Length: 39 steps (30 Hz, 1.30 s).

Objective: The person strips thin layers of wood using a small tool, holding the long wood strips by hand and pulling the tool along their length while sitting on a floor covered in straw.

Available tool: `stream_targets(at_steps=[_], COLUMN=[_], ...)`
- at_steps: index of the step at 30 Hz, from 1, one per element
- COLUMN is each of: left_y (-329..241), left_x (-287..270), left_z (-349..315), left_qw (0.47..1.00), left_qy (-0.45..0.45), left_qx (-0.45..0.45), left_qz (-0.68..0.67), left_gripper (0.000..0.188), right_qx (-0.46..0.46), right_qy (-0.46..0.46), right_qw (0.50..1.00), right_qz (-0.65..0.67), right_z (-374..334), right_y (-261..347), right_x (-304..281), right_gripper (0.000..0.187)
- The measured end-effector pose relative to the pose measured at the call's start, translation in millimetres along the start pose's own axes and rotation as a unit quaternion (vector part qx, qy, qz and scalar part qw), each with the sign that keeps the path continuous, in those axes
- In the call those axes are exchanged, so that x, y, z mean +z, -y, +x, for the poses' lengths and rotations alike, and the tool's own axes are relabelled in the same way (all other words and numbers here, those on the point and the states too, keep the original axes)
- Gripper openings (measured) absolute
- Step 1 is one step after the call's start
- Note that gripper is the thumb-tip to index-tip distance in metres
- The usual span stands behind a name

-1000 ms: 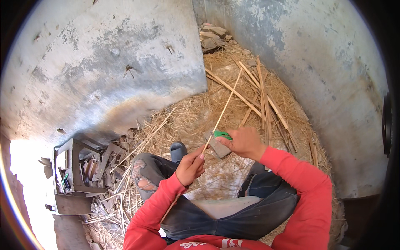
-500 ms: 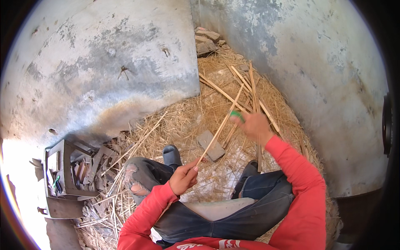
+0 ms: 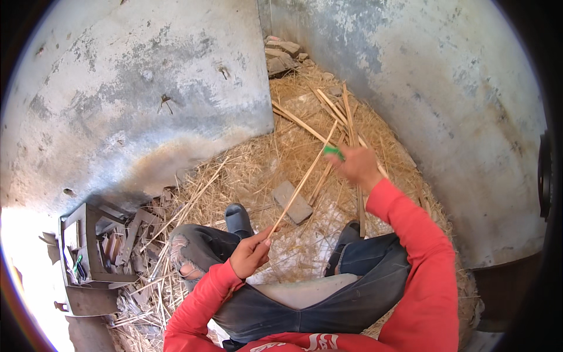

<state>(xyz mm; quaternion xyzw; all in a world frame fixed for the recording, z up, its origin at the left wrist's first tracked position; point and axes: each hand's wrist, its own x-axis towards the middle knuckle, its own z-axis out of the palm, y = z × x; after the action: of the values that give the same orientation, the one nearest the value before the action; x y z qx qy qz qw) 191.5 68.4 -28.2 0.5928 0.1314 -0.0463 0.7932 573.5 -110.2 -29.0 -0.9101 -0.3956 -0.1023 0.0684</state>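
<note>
My left hand (image 3: 250, 255) is closed round the lower end of a long, thin strip of pale wood (image 3: 309, 172). The strip slants up and away to the right, passing over a grey brick (image 3: 301, 210) on the floor. Higher up, beside the strip's far part, my right hand (image 3: 359, 166) is closed on a small green tool (image 3: 333, 152). Motion blurs that hand, and the tool's kind cannot be made out. The tool appears close against the strip; whether they touch is unclear.
Several wooden strips (image 3: 349, 111) lie crossed on the straw-covered floor (image 3: 246, 170) beyond my right hand. At the left, an overturned wooden stool-like frame (image 3: 91, 246) stands by scrap wood. Broken bricks (image 3: 282, 61) sit in the corner between worn walls (image 3: 404, 70). My dark shoes (image 3: 238, 220) flank the brick.
My right hand and the green tool have moved slightly farther up along the strip. My left hand keeps its hold on the lower end. The whole view has shifted a little.
</note>
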Motion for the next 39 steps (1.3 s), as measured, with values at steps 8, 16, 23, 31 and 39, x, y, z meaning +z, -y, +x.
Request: stream_targets(at_steps=[8, 16, 23, 31, 39], left_y=[14, 0, -13, -14, -5], left_x=[-4, 13, 26, 23, 9], left_z=[-9, 29, 38, 27, 8], left_qw=[0.999, 0.993, 0.994, 0.983, 0.99], left_qy=[-0.005, -0.071, -0.092, -0.066, -0.051], left_qx=[-0.022, 0.047, 0.05, 0.03, 0.074], left_qz=[0.027, 0.079, 0.042, 0.168, 0.105], left_gripper=[0.047, 0.048, 0.047, 0.046, 0.047], right_qx=[0.324, 0.08, -0.123, 0.039, 0.267], right_qy=[-0.064, -0.008, 0.121, -0.007, -0.06], right_qw=[0.939, 0.975, 0.963, 0.987, 0.924], right_qz=[0.1, 0.208, 0.205, 0.159, 0.266], right_z=[-7, -20, -79, -12, -23], right_y=[-161, 11, 104, -1, -141], right_x=[-25, -86, -55, -52, -29], right_gripper=[0.077, 0.062, 0.064, 0.049, 0.068])
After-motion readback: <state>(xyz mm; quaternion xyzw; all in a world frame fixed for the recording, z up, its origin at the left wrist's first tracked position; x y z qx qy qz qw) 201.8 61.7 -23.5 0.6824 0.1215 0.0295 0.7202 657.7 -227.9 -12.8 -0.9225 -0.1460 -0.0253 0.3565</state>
